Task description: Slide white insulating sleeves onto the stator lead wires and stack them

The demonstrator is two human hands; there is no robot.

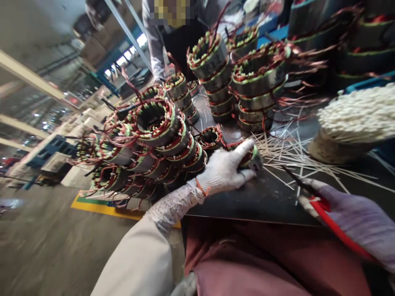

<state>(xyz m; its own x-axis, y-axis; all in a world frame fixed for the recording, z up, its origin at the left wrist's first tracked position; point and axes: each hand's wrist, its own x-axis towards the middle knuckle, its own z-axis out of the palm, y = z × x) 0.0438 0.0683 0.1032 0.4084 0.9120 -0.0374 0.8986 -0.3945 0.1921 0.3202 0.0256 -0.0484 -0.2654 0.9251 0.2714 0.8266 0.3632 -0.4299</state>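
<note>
My left hand [226,168], in a white knitted glove, grips a small wound motor stator [255,158] on the dark tabletop. Its index finger stretches across the top and the thumb lies along the near side, so much of the stator is covered. In my right hand [354,213], gloved in white and purple, are red-handled long-nose pliers [322,207]. Their dark, narrow jaws point up and left over the table, apart from the stator. Thin white sticks [284,152] lie scattered between the two hands.
Stacked stators [163,123] with loose red wires crowd the left, and further stacks [259,86] stand behind. At right is a thick bundle of white sticks [354,115]. Across the table stands another person [156,45]. The dark tabletop [247,203] ends near my lap.
</note>
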